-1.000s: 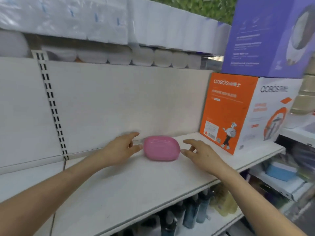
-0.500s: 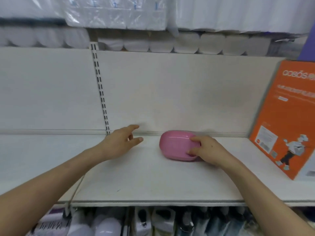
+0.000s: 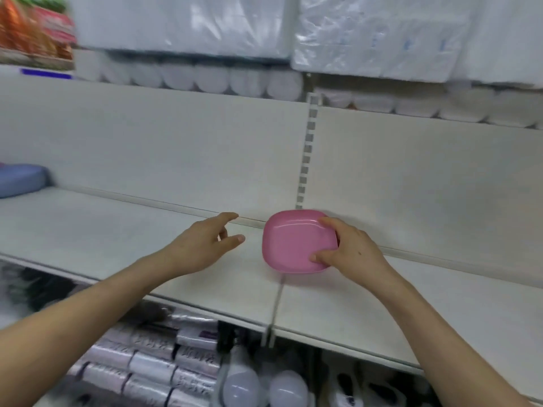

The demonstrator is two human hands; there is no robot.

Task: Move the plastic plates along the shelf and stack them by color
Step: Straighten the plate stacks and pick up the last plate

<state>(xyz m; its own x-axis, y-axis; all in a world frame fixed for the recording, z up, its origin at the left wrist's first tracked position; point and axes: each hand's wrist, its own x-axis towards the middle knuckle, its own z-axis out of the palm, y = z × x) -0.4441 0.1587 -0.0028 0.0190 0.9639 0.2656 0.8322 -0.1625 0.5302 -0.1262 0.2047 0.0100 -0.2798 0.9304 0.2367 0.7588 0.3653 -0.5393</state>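
Observation:
A pink plastic plate (image 3: 293,243), square with rounded corners, is tilted up above the white shelf (image 3: 117,239) near the slotted upright. My right hand (image 3: 349,248) grips its right edge, fingers over the top rim and thumb on the lower corner. My left hand (image 3: 205,245) hovers just left of the plate with relaxed fingers, holding nothing and not touching it. A blue plate stack (image 3: 20,179) sits blurred at the far left of the same shelf.
Wrapped white paper rolls (image 3: 205,77) fill the shelf above. Below the shelf edge lie packaged goods (image 3: 152,362) and light bulbs (image 3: 264,386). A seam (image 3: 277,301) splits the shelf board under the plate.
My right hand has closed on the pink plate, lifted and tilted it. The view swung left: the orange box has left the frame and a blue stack has appeared at far left.

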